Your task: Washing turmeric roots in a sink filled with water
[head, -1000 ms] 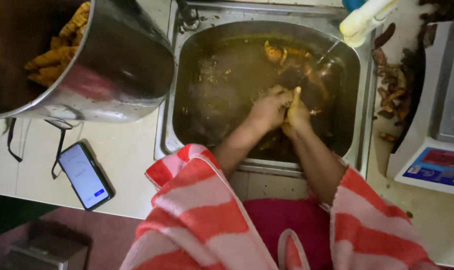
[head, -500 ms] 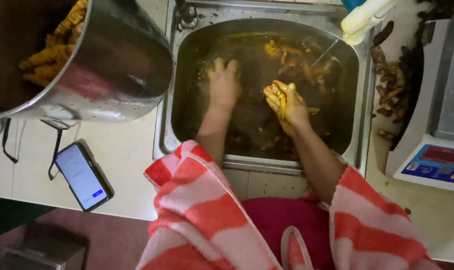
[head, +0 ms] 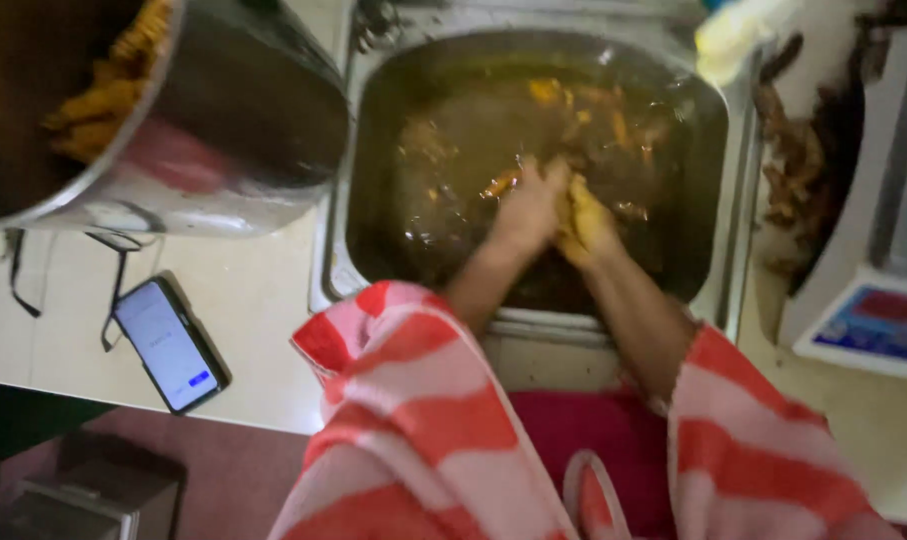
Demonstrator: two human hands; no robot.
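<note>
Steel-walled and full of murky brown water, the rectangular kitchen sink holds both hands pressed together at its middle: the left hand has its fingers curled against the right hand, whose fingers close around a small yellow-orange piece of food. More yellow-orange pieces float in the water just beyond the fingertips. Well to the left of the fingers a large round steel pot of yellow food stands on the pale counter, with a lit smartphone lying below it.
</note>
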